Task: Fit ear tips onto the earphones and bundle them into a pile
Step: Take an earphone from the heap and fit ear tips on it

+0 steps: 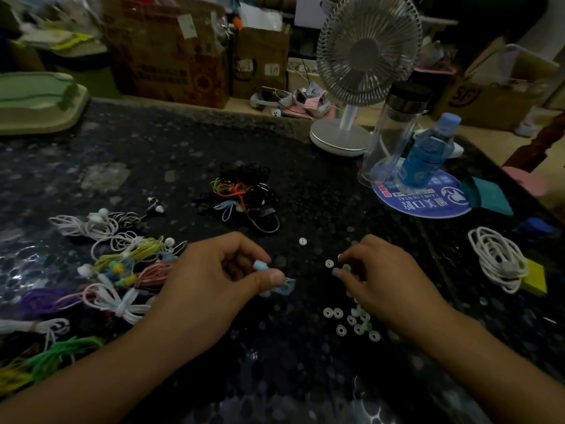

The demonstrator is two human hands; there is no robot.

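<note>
two hands are over the near middle of the dark speckled worktop (pixel 153 148). my left hand (pixel 214 283) has thumb and fingers curled round a light blue earphone (pixel 260 265), its blue cord (pixel 287 286) looping out just under the thumb onto the surface. my right hand (pixel 382 280) has its fingers bent down, tips pinched at a small greenish ear tip (pixel 346 267), with a white ear tip (pixel 329 263) just beside them. a scatter of white ear tips (pixel 351 322) lies near the right wrist, and one more (pixel 302 241) sits apart, further back. bundled earphones in many colours (pixel 122 270) are heaped toward the left edge; a dark tangle of earphones (pixel 244 194) lies at the centre. a fan (pixel 363 56) and a blue bottle (pixel 428 148) stand at the far right.
</note>
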